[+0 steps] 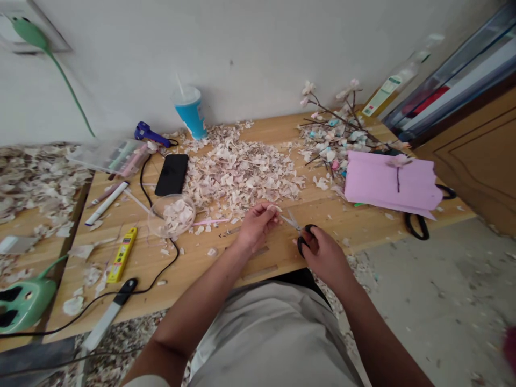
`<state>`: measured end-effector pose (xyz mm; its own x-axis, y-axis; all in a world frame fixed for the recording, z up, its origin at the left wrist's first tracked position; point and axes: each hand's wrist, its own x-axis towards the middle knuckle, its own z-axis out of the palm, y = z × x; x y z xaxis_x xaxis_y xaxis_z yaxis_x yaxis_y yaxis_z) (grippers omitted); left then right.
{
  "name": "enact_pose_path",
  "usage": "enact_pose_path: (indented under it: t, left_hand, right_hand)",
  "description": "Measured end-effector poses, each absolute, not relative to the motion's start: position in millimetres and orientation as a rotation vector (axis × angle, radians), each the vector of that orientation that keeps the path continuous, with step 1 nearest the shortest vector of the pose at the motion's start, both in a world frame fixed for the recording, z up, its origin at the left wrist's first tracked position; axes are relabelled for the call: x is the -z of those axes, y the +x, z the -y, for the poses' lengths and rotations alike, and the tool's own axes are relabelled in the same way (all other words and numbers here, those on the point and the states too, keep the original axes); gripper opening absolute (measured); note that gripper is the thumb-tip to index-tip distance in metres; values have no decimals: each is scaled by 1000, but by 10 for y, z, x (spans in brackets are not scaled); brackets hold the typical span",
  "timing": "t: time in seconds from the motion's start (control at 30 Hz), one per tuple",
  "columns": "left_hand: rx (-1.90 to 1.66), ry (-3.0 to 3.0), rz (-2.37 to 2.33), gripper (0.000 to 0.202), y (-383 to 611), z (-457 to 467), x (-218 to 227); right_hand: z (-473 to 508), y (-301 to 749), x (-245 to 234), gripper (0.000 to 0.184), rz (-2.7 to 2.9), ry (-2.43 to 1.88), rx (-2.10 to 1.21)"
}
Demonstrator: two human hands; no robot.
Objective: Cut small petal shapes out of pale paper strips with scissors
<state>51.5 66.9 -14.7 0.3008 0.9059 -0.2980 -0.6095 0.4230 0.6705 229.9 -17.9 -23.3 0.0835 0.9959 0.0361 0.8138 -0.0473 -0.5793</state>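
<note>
Close beside the left hand (258, 226), which pinches a pale flake (274, 208) at its tips, parted scissors (300, 229) held in the right hand (324, 253) point leftward, so clean snipping likely wants a steady flake and skin clear of the blades.

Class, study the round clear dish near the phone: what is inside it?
The dish holds a heap of pale flakes. Anything lying beneath the heap is covered and cannot be seen.

Prob. a craft workshop; wood table (363, 230) w/ heaped pale flakes (242, 172), blossom twigs (335, 114) & scissors (299, 228).
</note>
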Motion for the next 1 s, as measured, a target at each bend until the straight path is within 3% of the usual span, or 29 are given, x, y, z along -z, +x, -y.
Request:
enact_pose_path:
  t: [0.17, 0.5, 1.0]
  left_hand:
    - [-1034, 572, -787, 28, 533, -661, 202]
    - [-1074, 1058, -1046, 24, 533, -674, 277]
    - [-1055, 705, -825, 30, 576, -659, 290]
  right_hand:
    - [182, 2415, 179, 31, 1891, -1947, -391]
    - [221, 2271, 130, 29, 1748, -2056, -680]
    - [245, 2204, 187, 30, 1588, -1964, -894]
